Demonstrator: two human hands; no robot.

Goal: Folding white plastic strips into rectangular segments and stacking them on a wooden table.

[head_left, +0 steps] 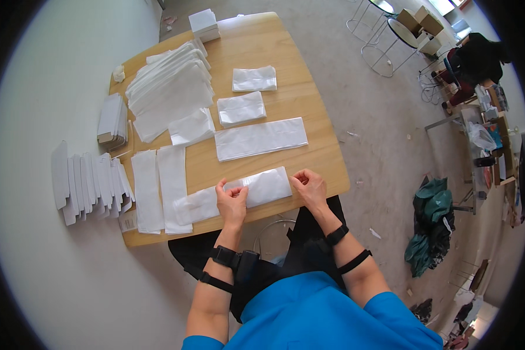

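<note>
A long strip of translucent white plastic bags [268, 185] lies along the table's near edge. My left hand [232, 203] is over its middle, fingers curled and closed on the film, which creases beside the thumb. At the strip's right end is my right hand [311, 189], thumb and fingertips pinched together close to the edge. Whether thin film is between those fingertips is too small to tell. Under the strip's left end lies one of two upright white bag stacks [172, 175]. Just beyond the strip, a flat folded white stack [261, 139] lies crosswise.
Two smaller white stacks [241, 109] lie farther back on the wooden table [309, 99]. A large fanned pile of white bags [172, 87] fills its left side. Folded white cartons [93, 181] stand along the left edge by the wall. A seated person [478, 61] is at far right.
</note>
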